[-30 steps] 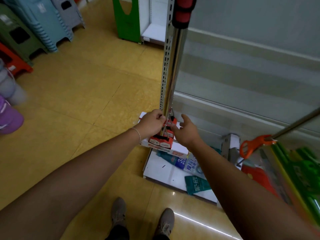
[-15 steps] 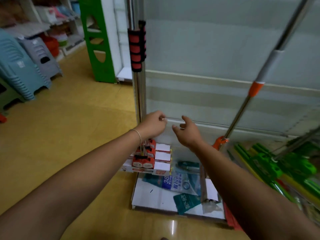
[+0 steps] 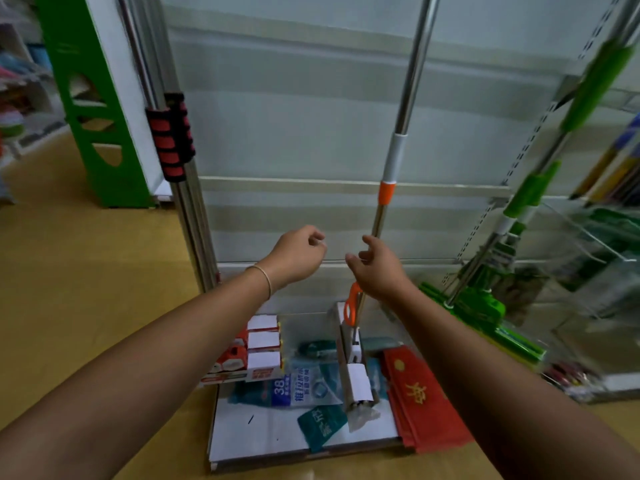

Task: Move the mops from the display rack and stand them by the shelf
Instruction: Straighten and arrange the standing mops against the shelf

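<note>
Two mops with red foam grips [image 3: 171, 136] lean upright against the left post of the grey shelf [image 3: 311, 109]; their red-and-white heads [image 3: 254, 351] rest on the shelf's white base. A steel mop with an orange collar [image 3: 387, 192] stands at the middle, its sponge head [image 3: 356, 382] on the base. My left hand [image 3: 298, 254] hovers loosely curled, holding nothing. My right hand [image 3: 375, 268] is open, fingers apart, right in front of the steel pole and not gripping it. Green mops [image 3: 485, 306] lean at the right.
The white base [image 3: 277, 434] carries blue and teal packets and a red cloth [image 3: 422, 396]. A green-sided shelf unit [image 3: 93, 109] stands at the left across yellow floor [image 3: 86, 289]. Wire racks with goods crowd the right edge.
My left hand has let go of the red-grip mops, which now lean on the post. My view has risen and swung right. Both hands have lifted away toward the orange-collared mop.
</note>
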`<act>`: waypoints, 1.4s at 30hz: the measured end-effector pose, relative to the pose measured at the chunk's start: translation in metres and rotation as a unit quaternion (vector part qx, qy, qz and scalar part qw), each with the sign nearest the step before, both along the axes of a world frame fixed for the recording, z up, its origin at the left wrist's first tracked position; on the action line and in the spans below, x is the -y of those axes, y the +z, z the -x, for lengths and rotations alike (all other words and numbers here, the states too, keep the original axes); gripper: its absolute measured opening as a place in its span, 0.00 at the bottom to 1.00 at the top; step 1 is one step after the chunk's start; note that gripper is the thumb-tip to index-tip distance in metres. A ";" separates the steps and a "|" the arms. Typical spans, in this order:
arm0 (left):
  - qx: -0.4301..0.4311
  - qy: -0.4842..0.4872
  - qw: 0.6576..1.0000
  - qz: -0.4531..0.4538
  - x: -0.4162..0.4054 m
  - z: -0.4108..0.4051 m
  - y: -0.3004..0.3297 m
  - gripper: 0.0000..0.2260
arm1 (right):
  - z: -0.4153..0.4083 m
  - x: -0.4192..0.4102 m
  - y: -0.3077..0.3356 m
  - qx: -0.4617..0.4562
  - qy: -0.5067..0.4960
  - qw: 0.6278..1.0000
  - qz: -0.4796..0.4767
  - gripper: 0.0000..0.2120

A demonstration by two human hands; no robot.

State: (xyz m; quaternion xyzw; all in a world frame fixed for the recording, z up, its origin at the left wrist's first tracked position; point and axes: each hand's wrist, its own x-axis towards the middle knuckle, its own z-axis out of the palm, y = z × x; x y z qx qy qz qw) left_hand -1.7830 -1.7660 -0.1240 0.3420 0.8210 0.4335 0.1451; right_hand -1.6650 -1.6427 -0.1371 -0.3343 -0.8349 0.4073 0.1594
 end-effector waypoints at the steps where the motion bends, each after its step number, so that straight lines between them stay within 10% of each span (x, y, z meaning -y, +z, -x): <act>1: -0.001 -0.003 1.000 -0.001 -0.008 -0.003 0.001 0.12 | -0.004 -0.009 0.001 -0.002 -0.004 1.000 0.008 0.31; 17: 0.060 0.098 0.992 0.053 -0.172 -0.026 -0.068 0.12 | -0.023 -0.197 -0.068 0.059 0.068 0.995 0.052 0.27; 30: 0.109 0.098 0.989 0.010 -0.212 -0.009 -0.136 0.26 | 0.022 -0.197 -0.168 0.169 0.166 0.966 0.105 0.35; 36: 0.107 0.101 0.989 0.006 -0.227 0.009 -0.165 0.12 | 0.046 -0.184 -0.198 0.147 0.135 0.975 0.094 0.21; 42: 0.123 0.096 0.987 -0.037 -0.227 0.018 -0.177 0.07 | 0.063 -0.169 -0.221 0.120 0.083 0.987 0.072 0.28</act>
